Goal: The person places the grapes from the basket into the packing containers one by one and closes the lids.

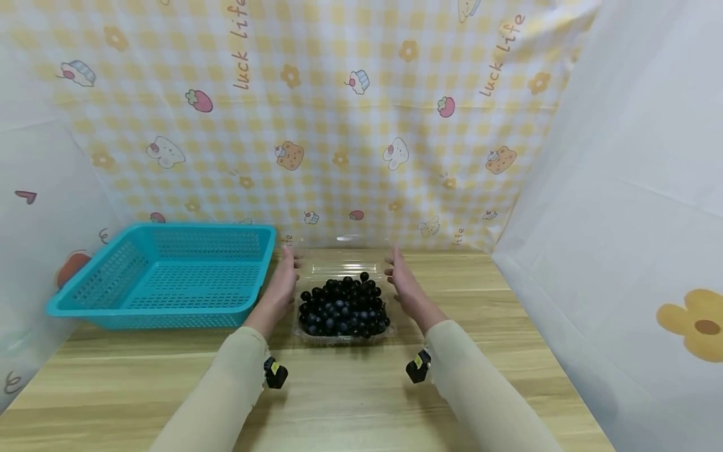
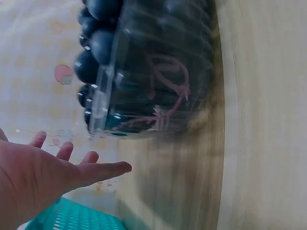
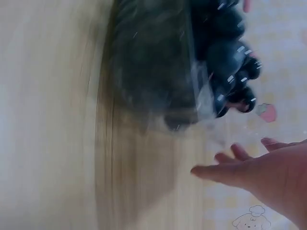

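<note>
A clear plastic clamshell box (image 1: 346, 339) full of dark grapes (image 1: 343, 309) is on the table, its see-through lid (image 1: 344, 257) raised at the back. Through the box's side in the left wrist view, a pinkish stem (image 2: 184, 91) shows among the grapes. To the left of the box is my left hand (image 1: 282, 279), fingers extended near the lid's left edge. On the other side, my right hand (image 1: 405, 282) reaches toward the lid's right edge with fingers spread. Whether any fingertip touches the clear lid is hard to see.
A turquoise perforated plastic basket (image 1: 186, 319) stands to the left, close beside my left hand. The wood-grain table (image 1: 350, 402) meets a yellow checked cloth (image 1: 339, 125) at the back, and a white sheet (image 1: 632, 220) hangs on the right.
</note>
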### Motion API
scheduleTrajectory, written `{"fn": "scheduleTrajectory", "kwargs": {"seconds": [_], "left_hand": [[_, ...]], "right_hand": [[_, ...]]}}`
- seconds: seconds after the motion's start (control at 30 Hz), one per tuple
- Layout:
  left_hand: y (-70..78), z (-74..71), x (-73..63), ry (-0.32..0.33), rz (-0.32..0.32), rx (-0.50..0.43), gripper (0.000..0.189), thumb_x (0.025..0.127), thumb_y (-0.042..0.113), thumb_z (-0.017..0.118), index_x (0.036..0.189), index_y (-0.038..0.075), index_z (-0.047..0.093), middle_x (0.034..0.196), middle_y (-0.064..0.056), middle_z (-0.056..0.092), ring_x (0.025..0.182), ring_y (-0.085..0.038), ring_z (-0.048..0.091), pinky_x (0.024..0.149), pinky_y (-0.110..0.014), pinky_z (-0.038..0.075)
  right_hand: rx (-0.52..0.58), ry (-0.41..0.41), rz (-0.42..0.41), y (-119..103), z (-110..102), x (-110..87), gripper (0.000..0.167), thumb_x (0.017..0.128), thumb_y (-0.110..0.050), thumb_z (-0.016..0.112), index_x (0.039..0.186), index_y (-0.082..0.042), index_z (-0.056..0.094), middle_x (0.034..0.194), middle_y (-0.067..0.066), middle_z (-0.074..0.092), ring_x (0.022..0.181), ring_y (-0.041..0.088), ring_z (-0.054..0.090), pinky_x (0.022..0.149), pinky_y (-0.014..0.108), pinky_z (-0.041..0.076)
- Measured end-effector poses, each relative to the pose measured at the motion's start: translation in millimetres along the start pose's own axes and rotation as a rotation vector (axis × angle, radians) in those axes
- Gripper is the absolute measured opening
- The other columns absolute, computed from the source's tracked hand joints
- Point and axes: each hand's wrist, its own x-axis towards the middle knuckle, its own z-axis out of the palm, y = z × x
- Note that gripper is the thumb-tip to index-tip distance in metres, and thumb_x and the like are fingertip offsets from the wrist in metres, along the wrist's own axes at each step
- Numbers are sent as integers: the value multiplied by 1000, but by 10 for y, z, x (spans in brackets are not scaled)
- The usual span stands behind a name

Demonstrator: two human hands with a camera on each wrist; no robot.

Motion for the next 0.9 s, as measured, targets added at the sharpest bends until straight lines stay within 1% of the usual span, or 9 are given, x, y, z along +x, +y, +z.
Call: {"fn": "scheduleTrajectory", "kwargs": {"seconds": [0.13, 0.27, 0.37, 0.43, 0.5, 0.63, 0.7, 0.8, 0.9], "left_hand": [[3, -8, -180, 11, 23, 3, 91, 105, 72, -2, 164, 10, 29, 174, -19, 23, 161, -51, 20, 123, -76, 28], [-76, 17, -388, 10, 46, 13, 90, 106, 71, -2, 165, 9, 27, 177, -21, 18, 161, -52, 21, 125, -73, 28], [-149, 72, -534, 5, 68, 24, 88, 107, 68, -2, 168, 10, 22, 177, -23, 16, 159, -54, 24, 127, -71, 25], [-193, 107, -623, 0, 94, 43, 84, 108, 65, -2, 171, 12, 18, 177, -25, 14, 157, -57, 25, 127, -72, 24], [-229, 131, -714, 14, 116, 62, 80, 110, 62, -2, 171, 14, 18, 176, -27, 15, 155, -59, 27, 126, -74, 23], [-298, 135, -889, 67, 166, 114, 72, 114, 53, 2, 171, 14, 23, 175, -27, 20, 152, -60, 34, 124, -74, 27], [-328, 134, -967, 92, 186, 145, 67, 116, 48, 6, 169, 13, 27, 173, -24, 27, 150, -57, 39, 123, -73, 32], [-365, 144, -1059, 114, 174, 168, 62, 117, 47, 16, 166, 13, 35, 166, -23, 41, 134, -51, 55, 111, -66, 48], [-389, 169, -1112, 131, 137, 191, 63, 116, 50, 23, 163, 12, 41, 159, -25, 50, 127, -44, 59, 103, -60, 53]], "right_hand": [[47, -32, -26, 45, -2, -201, 98, 102, -81, 8, 171, -13, 18, 176, 28, 18, 163, 52, 15, 129, 73, 13], [126, -68, -54, 138, 21, -432, 87, 108, -72, 14, 172, -14, 12, 177, 28, 11, 164, 51, 9, 131, 69, 11], [121, -89, -102, 259, 18, -581, 79, 112, -64, 19, 173, -15, 8, 178, 26, 10, 165, 49, 7, 132, 68, 11], [59, -79, -150, 347, 17, -669, 75, 114, -59, 26, 173, -17, 9, 178, 23, 14, 165, 47, 13, 131, 68, 15], [-57, -58, -206, 432, 19, -753, 75, 113, -56, 39, 173, -21, 10, 177, 21, 20, 164, 45, 19, 130, 67, 21], [-294, -6, -280, 567, 42, -887, 97, 99, -50, 73, 172, -26, 13, 176, 18, 27, 159, 46, 32, 125, 64, 35], [-370, 13, -299, 620, 59, -923, 109, 90, -48, 84, 171, -24, 15, 174, 20, 29, 155, 48, 40, 121, 63, 40], [-441, 54, -309, 675, 91, -943, 116, 80, -46, 92, 168, -17, 21, 170, 24, 36, 146, 49, 51, 116, 63, 47], [-503, 110, -303, 685, 137, -945, 114, 77, -47, 94, 162, -10, 28, 161, 28, 47, 139, 48, 58, 112, 62, 51]]}}
